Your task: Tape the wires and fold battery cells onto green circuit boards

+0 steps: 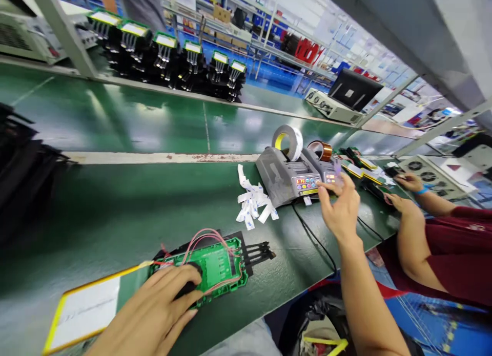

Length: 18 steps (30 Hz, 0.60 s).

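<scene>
My left hand (165,299) rests on an open green plastic housing (215,266), its fingers curled over a black part inside. Pink and red wires loop over the housing, and black leads (261,251) stick out from its right end. Left of it lies a flat battery pack (90,305) with yellow edges, partly behind my hand. My right hand (340,207) is raised at the front of a grey tape dispenser (282,174), fingers bent together near its buttons. A small translucent strip (337,167) shows at the fingertips.
A pile of white tape pieces (253,200) lies left of the dispenser. A black cable (315,238) crosses the bench front. At right, a co-worker's hands (407,192) handle similar parts. Black units with green tops (165,41) line the shelf; a lined bin (319,320) stands below.
</scene>
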Each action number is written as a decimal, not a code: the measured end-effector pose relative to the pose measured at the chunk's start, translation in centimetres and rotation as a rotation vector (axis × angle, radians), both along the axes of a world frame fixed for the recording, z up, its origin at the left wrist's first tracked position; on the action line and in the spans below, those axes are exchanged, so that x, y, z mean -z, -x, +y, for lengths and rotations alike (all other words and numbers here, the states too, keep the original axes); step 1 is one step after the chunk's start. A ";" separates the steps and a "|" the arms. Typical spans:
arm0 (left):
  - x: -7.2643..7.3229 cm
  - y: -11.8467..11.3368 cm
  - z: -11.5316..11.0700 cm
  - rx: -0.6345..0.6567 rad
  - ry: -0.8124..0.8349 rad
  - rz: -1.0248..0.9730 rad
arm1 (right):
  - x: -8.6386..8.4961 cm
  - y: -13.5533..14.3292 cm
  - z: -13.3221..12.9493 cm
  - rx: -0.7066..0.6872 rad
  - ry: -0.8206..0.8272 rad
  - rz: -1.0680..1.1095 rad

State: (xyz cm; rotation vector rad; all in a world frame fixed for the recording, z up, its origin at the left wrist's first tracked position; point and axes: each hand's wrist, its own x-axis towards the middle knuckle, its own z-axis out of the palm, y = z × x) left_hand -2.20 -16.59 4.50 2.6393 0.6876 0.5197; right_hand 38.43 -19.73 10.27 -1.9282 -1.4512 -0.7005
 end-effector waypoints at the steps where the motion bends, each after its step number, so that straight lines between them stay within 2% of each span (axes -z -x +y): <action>1: -0.5 0.0 -0.1 0.021 0.024 0.051 | -0.3 0.7 -0.1 -0.053 -0.023 0.018; 3: -1.4 0.1 -0.2 0.045 0.081 0.123 | -1.0 3.1 -0.1 -0.242 -0.021 0.085; 4: -1.8 0.0 -0.2 0.042 0.111 0.133 | -1.3 4.7 0.1 -0.395 0.050 0.145; 5: -2.1 0.0 -0.2 0.036 0.142 0.135 | -1.6 6.5 0.5 -0.586 0.191 0.229; 7: -2.6 -0.2 -0.2 0.045 0.200 0.141 | -1.9 10.3 1.6 -1.009 0.661 0.375; 9: -2.8 -0.4 -0.1 0.055 0.235 0.143 | -1.8 13.7 3.3 -1.311 1.076 0.331; 11: -2.8 -0.4 -0.1 0.055 0.251 0.146 | -1.6 16.3 5.2 -1.395 1.299 0.132; 13: -2.6 -0.3 -0.2 0.049 0.265 0.153 | -1.5 17.9 6.8 -1.361 1.410 -0.095; 15: -2.4 -0.2 -0.2 0.049 0.268 0.152 | -1.6 18.9 7.7 -1.317 1.458 -0.264; 18: -1.9 0.0 -0.3 0.053 0.262 0.143 | -1.9 19.6 7.5 -1.256 1.436 -0.400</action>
